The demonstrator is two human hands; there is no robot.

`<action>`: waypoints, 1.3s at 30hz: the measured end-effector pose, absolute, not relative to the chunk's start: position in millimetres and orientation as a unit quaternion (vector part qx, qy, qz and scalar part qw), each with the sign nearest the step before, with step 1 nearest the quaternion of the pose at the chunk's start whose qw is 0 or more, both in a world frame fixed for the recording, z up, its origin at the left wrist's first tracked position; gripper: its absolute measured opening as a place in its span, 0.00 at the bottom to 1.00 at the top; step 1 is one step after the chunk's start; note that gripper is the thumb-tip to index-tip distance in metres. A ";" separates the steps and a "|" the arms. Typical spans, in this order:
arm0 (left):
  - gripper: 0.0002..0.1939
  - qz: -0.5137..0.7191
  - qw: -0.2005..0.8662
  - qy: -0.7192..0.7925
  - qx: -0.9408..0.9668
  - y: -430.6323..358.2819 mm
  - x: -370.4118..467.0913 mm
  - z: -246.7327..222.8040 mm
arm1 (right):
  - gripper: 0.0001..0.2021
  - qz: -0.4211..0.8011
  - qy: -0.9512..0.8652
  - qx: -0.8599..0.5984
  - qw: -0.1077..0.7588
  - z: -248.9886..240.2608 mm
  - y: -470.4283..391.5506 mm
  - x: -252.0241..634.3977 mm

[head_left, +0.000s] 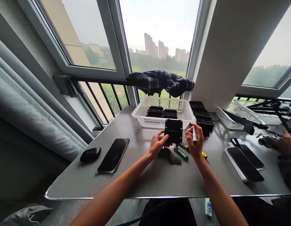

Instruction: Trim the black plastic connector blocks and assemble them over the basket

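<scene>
My left hand (pixel 157 143) grips a flat black plastic panel (pixel 173 130) by its lower left side, with the panel tilted up toward me. To the right of it, my right hand (pixel 196 142) is closed around a white marker pen (pixel 194 133) held upright; whether its cap is on is too small to tell. Below the panel lie a dark grey rag (pixel 175 158), a green cylinder with a label (pixel 181 153) and a yellow-and-black tool (pixel 204 155), partly hidden behind my right hand.
A white plastic basket (pixel 139 116) holding black panels (pixel 155 111) stands behind my hands. Stacked black panels (pixel 202 117) are beside it. A phone (pixel 114 155) and black case (pixel 90 154) lie left, more phones (pixel 245 164) right. A co-worker's hand (pixel 288 142) is at far right.
</scene>
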State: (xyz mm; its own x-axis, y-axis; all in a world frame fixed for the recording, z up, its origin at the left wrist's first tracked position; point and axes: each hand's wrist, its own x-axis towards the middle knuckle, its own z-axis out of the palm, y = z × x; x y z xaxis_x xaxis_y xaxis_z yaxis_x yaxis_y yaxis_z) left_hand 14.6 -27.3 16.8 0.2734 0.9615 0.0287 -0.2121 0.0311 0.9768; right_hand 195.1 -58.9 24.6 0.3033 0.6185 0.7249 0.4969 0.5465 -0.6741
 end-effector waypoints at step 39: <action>0.18 0.507 0.514 0.433 0.540 2.5 -5.3 45.8 | 0.18 0.444 -0.562 -0.477 0.510 39.7 -33.3 208.2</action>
